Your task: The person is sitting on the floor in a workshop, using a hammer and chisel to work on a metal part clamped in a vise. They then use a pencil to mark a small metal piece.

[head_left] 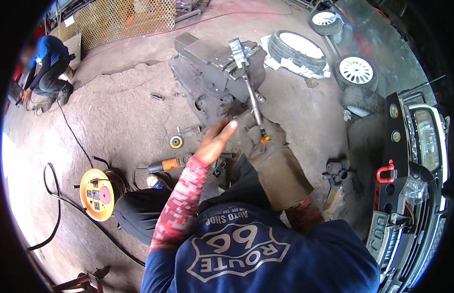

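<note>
Tool (253, 100) in gloved right hand (256, 145), near block (207, 61)

We see the right hand gripping the tool's lower end, shaft tilted, head overlapping the block in view. Left hand (216, 141), bare, looks open, on our side of the block. We'd guess stiff, fairly heavy, slick metal; hold mid-shaft. Grinder (169, 164) lies nearer us, left of the block.

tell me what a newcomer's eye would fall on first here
Probably the yellow-orange reel at lower left, and the metal tool in the gloved right hand, near the centre. Next, likely the red shackle on the dark bumper at the right, and the white-rimmed wheels at upper right.
</note>
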The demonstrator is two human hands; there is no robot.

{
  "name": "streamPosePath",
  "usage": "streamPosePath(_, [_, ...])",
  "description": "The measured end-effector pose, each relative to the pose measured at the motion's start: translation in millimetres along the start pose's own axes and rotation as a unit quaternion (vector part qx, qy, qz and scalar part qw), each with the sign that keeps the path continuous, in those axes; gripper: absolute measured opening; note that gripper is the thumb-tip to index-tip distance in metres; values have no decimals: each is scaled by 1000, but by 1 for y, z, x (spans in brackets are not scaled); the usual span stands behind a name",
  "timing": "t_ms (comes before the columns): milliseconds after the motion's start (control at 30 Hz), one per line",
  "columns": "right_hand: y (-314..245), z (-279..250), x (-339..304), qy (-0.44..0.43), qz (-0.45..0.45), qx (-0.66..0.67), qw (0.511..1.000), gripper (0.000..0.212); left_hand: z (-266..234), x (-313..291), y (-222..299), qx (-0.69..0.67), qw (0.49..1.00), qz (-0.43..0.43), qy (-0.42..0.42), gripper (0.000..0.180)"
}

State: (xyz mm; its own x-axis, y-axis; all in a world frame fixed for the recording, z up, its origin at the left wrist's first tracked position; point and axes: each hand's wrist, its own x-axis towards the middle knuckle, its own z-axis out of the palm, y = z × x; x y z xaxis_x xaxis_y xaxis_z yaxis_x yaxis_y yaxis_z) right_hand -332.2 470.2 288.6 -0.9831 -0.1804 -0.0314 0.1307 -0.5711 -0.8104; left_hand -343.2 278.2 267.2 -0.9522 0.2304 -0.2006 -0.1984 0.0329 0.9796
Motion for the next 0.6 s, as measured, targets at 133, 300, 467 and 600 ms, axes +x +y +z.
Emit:
streamPosePath(133, [27, 2, -4, 44, -143, -412, 899, 19, 39, 39, 20, -47, 998, 16, -49, 69])
streamPosePath(300, [15, 18, 3, 201, 238, -107, 944, 20, 5, 35, 20, -122, 985, -116, 31, 30])
streamPosePath(467, [-2, 41, -21, 140, 154, -59, 976, 21, -20, 2, 11, -264, 964, -30, -31, 28])
streamPosePath(600, [4, 26, -20, 40, 254, 45, 965, 24, -40, -34, 2, -346, 935, -54, -57, 38])
